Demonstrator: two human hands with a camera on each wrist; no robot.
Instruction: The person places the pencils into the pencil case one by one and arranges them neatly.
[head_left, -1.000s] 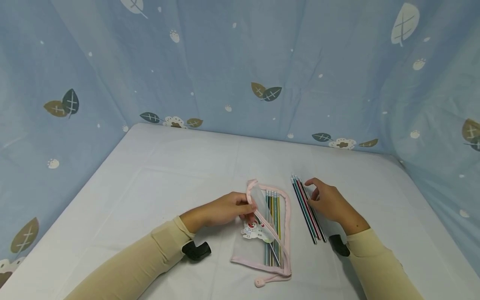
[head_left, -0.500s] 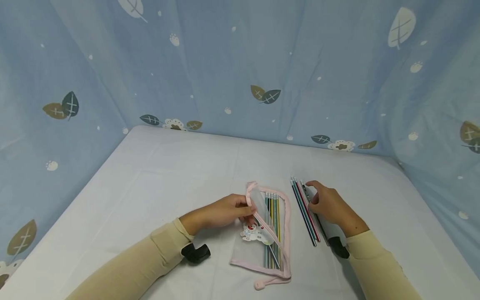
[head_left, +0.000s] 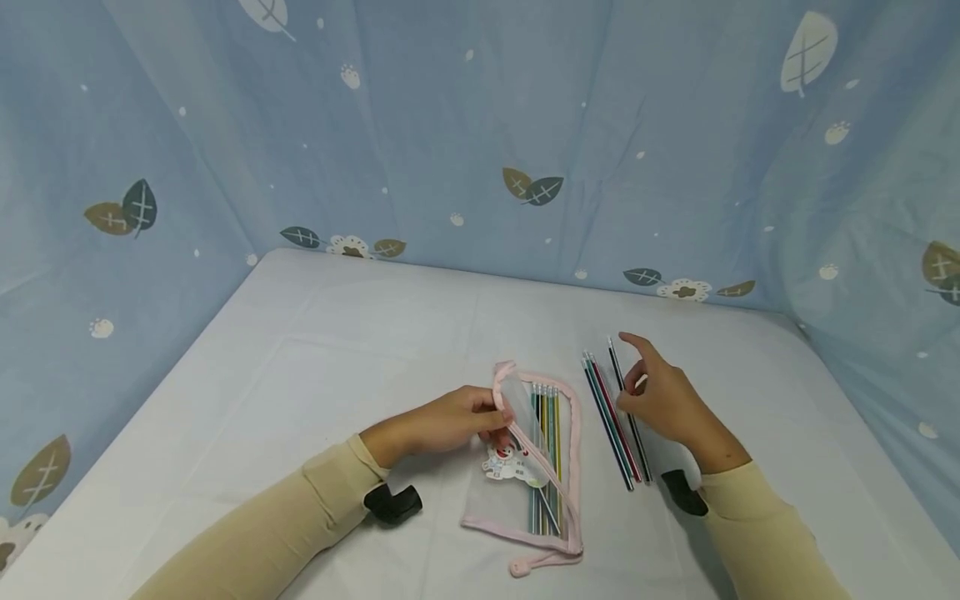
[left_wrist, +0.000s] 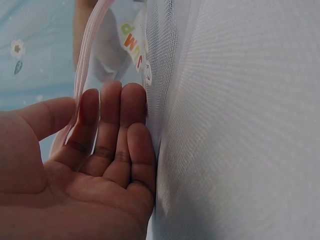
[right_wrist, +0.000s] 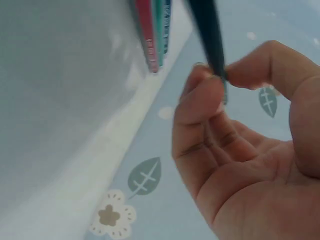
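A clear zip pencil pouch [head_left: 576, 442] with pale pink edging lies in the middle of the head view. Several striped pencils [head_left: 556, 433] are inside it, behind a cartoon print. My left hand [head_left: 453, 421] pinches the pouch's pink upper edge between thumb and index finger, lifting the flap. In the left wrist view the other fingers lie along the pouch's outer side. To the right, my right hand [head_left: 663, 402] pinches one dark pencil [right_wrist: 206, 30] between thumb and fingers. That pencil is tilted, its far end raised. Several more pencils [head_left: 604, 408] lie just left of it.
A pink zip pull [head_left: 521, 567] hangs off the pouch's near end. White cloth [head_left: 375, 333] covers the table. A blue curtain [head_left: 435, 125] with leaf prints stands behind and along both sides.
My right hand has separated one dark pencil from the bunch and drawn it slightly right and away from me. The left hand holds the pouch edge as before.
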